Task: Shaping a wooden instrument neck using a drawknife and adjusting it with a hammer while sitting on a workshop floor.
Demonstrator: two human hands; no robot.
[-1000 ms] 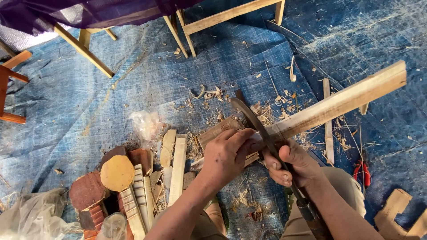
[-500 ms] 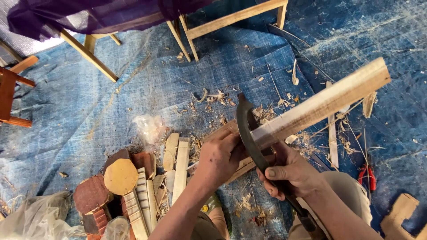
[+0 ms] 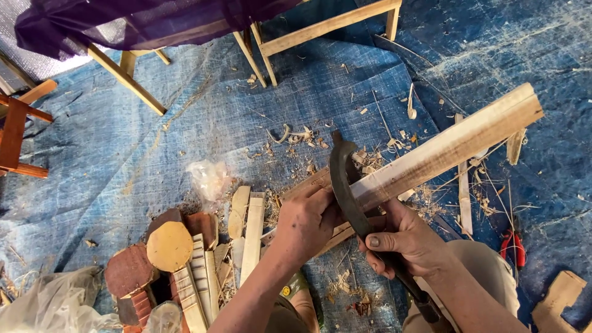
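Curved blade drawn nearer along plank.

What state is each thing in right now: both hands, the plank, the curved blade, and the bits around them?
left hand: gripping the plank's near end
right hand: closed around the blade's handle
wooden plank: tilted, far end raised
curved blade: laid across the plank
wood shavings: scattered on the tarp
cut wood pieces: piled at lower left
red-handled pliers: lying on the blue tarp

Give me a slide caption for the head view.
Left hand steadies wooden plank; right hand grips curved blade.
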